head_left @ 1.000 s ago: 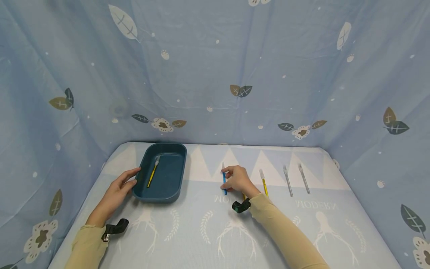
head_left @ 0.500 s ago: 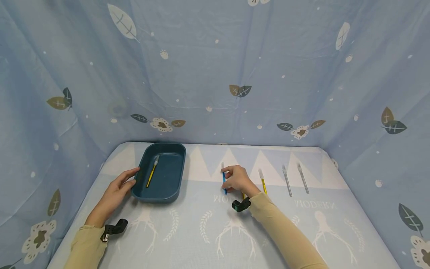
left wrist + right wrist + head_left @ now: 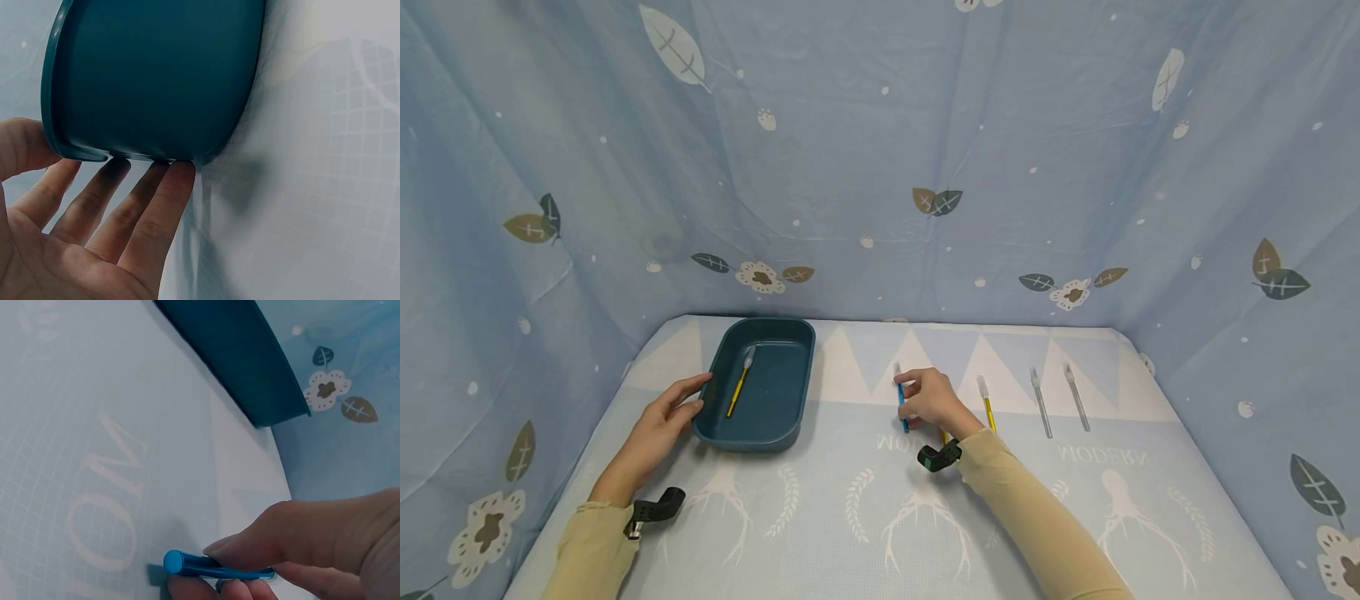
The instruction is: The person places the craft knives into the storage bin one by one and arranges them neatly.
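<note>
We find the right hand (image 3: 934, 404) pinching a blue tool (image 3: 194, 565) between thumb and fingers, its clear cap pointing away from the person; whether it touches the table (image 3: 820, 517) we cannot tell. The left hand (image 3: 651, 437) has its fingers extended, tips against the outer wall of a tray (image 3: 775, 400), gripping nothing. That tray stands left of the blue tool, well apart from it, its raised wall facing the right hand; a yellow tool (image 3: 741, 385) lies aslant inside. Beside the right wrist, we note a second yellow tool (image 3: 944, 437), mostly hidden by hand and wrist. A third yellow tool (image 3: 989, 413) lies just right of that hand, its lower end at the sleeve (image 3: 1030, 517). Farther right lie two silver tools (image 3: 1041, 404), side by side, apart. A patterned curtain (image 3: 850, 158) hangs behind the table.
</note>
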